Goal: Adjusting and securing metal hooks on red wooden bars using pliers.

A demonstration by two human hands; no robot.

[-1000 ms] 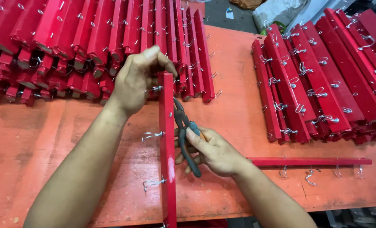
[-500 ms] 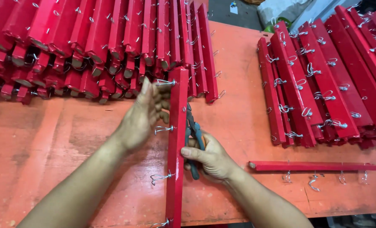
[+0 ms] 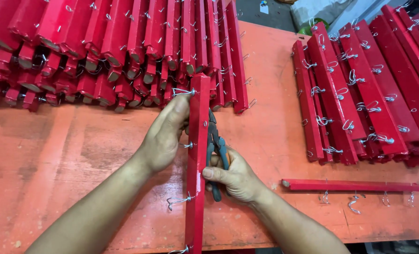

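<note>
A long red wooden bar (image 3: 198, 155) with metal hooks along its left side lies lengthwise toward me on the orange table (image 3: 68, 155). My left hand (image 3: 164, 136) presses flat against the bar's left side, fingers near a hook (image 3: 187, 146) and the top hook (image 3: 181, 91). My right hand (image 3: 235, 176) grips green-handled pliers (image 3: 215, 146) on the bar's right side, jaws at the bar's edge.
A large stack of red hooked bars (image 3: 110, 42) fills the back left. Another stack (image 3: 364, 89) lies at the right. A single red bar (image 3: 355, 186) with hooks lies crosswise at the right front. The table's front edge is close to me.
My left hand dropped from the bar's far end to its left side and flattened. The bar and pliers shifted slightly.
</note>
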